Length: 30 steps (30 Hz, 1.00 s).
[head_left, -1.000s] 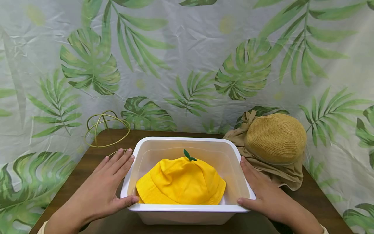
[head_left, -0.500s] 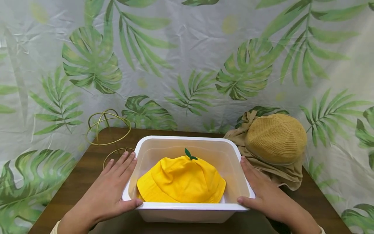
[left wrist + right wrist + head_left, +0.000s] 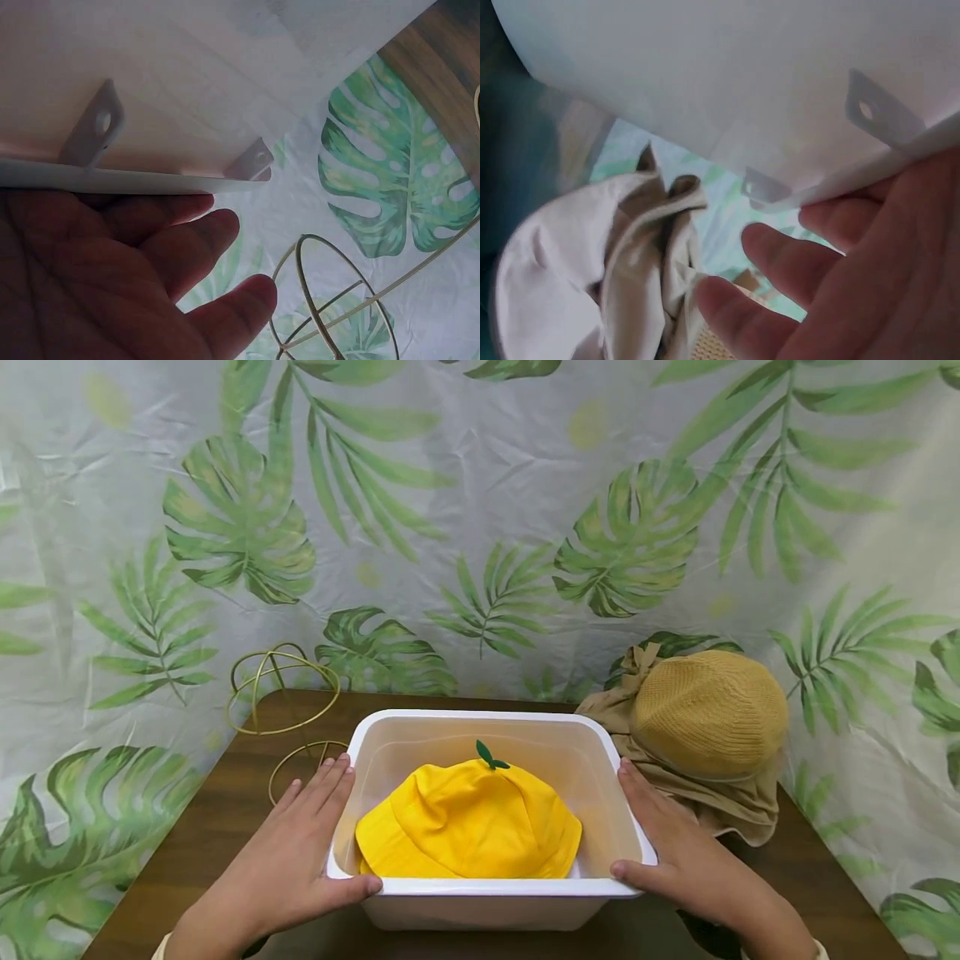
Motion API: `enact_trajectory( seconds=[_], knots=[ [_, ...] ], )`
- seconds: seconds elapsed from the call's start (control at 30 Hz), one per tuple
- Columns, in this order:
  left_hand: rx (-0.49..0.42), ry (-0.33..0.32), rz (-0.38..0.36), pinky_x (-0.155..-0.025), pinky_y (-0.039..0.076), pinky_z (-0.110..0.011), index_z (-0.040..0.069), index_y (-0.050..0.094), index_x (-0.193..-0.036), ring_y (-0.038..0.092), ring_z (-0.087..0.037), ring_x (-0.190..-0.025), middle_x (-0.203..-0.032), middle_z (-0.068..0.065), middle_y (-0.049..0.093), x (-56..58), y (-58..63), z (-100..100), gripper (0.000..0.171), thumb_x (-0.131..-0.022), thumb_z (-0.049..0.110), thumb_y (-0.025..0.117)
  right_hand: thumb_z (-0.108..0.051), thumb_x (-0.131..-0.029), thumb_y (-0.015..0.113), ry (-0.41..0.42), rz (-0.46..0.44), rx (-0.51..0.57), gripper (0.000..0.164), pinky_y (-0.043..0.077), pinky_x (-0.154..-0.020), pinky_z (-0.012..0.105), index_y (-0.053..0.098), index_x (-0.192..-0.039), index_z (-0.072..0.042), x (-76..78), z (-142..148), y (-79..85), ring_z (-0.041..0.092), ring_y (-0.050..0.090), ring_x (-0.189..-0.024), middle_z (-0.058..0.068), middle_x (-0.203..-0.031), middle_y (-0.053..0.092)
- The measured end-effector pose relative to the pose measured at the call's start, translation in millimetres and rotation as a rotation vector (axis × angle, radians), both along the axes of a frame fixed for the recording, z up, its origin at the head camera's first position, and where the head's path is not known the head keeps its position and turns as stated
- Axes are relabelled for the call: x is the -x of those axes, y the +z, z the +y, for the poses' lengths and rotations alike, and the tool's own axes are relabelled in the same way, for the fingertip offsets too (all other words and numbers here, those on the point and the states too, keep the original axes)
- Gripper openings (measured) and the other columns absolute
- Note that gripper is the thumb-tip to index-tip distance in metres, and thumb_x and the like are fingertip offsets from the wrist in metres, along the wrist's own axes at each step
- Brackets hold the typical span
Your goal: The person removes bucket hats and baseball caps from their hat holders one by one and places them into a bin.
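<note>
A white plastic tub (image 3: 480, 887) stands in the middle of the head view. Inside it lies a yellow bucket hat (image 3: 480, 827), crown up, with a small green leaf sprout (image 3: 491, 757) on top. My left hand (image 3: 292, 852) rests along the tub's left side, its thumb on the front rim. On the right side my right hand (image 3: 675, 852) does likewise, fingers extended. From the left wrist view, that hand's fingers (image 3: 202, 247) lie under the rim beside holed tabs. The right wrist view has the right fingers (image 3: 802, 262) beneath the rim too.
A mustard knit hat with tan cloth (image 3: 708, 718) sits right of the tub, close to my right hand. Gold wire rings of a stand (image 3: 258, 732) rise at the back left. The brown table (image 3: 180, 868) meets a leaf-printed cloth (image 3: 495, 468) behind.
My left hand has shifted a little to the right, its thumb farther along the front rim. More of the lower wire ring shows. The right hand stays almost in place.
</note>
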State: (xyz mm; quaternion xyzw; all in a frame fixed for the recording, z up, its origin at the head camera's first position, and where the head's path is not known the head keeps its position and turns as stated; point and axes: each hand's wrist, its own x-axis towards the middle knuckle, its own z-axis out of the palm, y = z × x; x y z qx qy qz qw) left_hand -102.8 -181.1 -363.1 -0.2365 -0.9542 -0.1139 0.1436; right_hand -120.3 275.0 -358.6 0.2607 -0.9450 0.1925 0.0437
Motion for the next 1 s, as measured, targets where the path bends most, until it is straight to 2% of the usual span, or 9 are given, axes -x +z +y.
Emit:
enact_trajectory(
  seconds=[0.13,0.2,0.33,0.43,0.57,0.67,0.73,0.83,1.0],
  knots=[
    [-0.024,-0.001,0.010,-0.108,0.030,-0.063,-0.006,0.035,-0.150,0.027,-0.036,-0.145,-0.158,-0.018,0.030,-0.9,-3.0,-0.9,0.111,-0.078,0.074,0.062,-0.049,-0.086,0.072,0.005,0.050,-0.039,0.096,0.036,-0.101,0.062,0.021,-0.160,-0.014,-0.1,0.5,2.0,0.038,0.032,-0.142,0.008,-0.164,0.020],
    [-0.036,-0.008,0.021,-0.108,0.030,-0.063,-0.006,0.035,-0.150,0.027,-0.036,-0.145,-0.158,-0.018,0.030,-0.7,-4.8,-1.1,0.109,-0.078,0.072,0.064,-0.049,-0.086,0.072,0.011,0.108,-0.072,0.091,0.039,-0.100,0.058,0.029,-0.158,-0.014,1.8,4.0,5.3,0.034,0.033,-0.142,0.008,-0.162,0.026],
    [-0.046,-0.022,0.052,-0.110,0.029,-0.060,-0.007,0.038,-0.148,0.027,-0.036,-0.145,-0.157,-0.019,0.031,0.3,-9.1,-1.3,0.105,-0.080,0.068,0.065,-0.048,-0.082,0.077,0.029,0.305,-0.074,0.081,0.031,-0.112,0.031,0.048,-0.148,-0.011,11.1,18.5,14.6,0.026,0.038,-0.140,0.010,-0.152,0.043],
    [-0.041,-0.031,0.078,-0.113,0.027,-0.056,-0.007,0.039,-0.147,0.028,-0.036,-0.145,-0.157,-0.020,0.033,0.5,-10.4,-2.0,0.101,-0.081,0.065,0.065,-0.053,-0.083,0.073,0.082,0.492,0.001,0.073,0.020,-0.112,0.013,0.059,-0.137,-0.006,21.4,32.4,21.5,0.018,0.043,-0.137,0.013,-0.141,0.055],
    [-0.041,-0.029,0.098,-0.117,0.022,-0.049,-0.008,0.040,-0.146,0.029,-0.037,-0.144,-0.155,-0.022,0.034,-0.8,-9.9,-3.7,0.100,-0.081,0.064,0.066,-0.059,-0.091,0.061,0.179,0.681,0.129,0.069,0.028,-0.111,0.016,0.067,-0.123,0.002,38.0,45.6,27.9,0.010,0.046,-0.134,0.018,-0.128,0.063],
    [-0.039,-0.032,0.113,-0.119,0.019,-0.046,-0.009,0.040,-0.146,0.030,-0.037,-0.144,-0.155,-0.022,0.035,-1.0,-9.3,-4.2,0.100,-0.081,0.064,0.066,-0.058,-0.093,0.058,0.199,0.768,0.202,0.071,0.032,-0.110,0.019,0.069,-0.115,0.008,49.8,53.6,31.8,0.009,0.047,-0.132,0.024,-0.121,0.065],
    [-0.037,-0.035,0.117,-0.119,0.020,-0.046,-0.009,0.040,-0.146,0.030,-0.037,-0.144,-0.155,-0.022,0.035,-0.8,-9.3,-4.1,0.100,-0.082,0.065,0.064,-0.058,-0.092,0.059,0.172,0.807,0.230,0.072,0.033,-0.109,0.019,0.069,-0.111,0.011,56.0,60.3,35.4,0.009,0.048,-0.131,0.026,-0.118,0.066],
    [-0.036,-0.039,0.115,-0.117,0.022,-0.048,-0.009,0.040,-0.145,0.030,-0.037,-0.144,-0.155,-0.022,0.035,0.1,-10.0,-3.4,0.100,-0.082,0.065,0.064,-0.062,-0.090,0.058,0.083,0.833,0.241,0.076,0.032,-0.108,0.016,0.070,-0.110,0.010,62.8,72.1,42.7,0.007,0.049,-0.130,0.027,-0.117,0.066],
    [-0.038,-0.036,0.112,-0.119,0.018,-0.045,-0.009,0.041,-0.146,0.030,-0.036,-0.144,-0.155,-0.022,0.035,0.8,-12.2,-2.7,0.100,-0.081,0.065,0.064,-0.066,-0.086,0.060,-0.051,0.781,0.259,0.081,0.029,-0.109,0.015,0.066,-0.122,0.006,73.8,90.9,55.9,0.008,0.047,-0.132,0.025,-0.127,0.062]
  ],
)
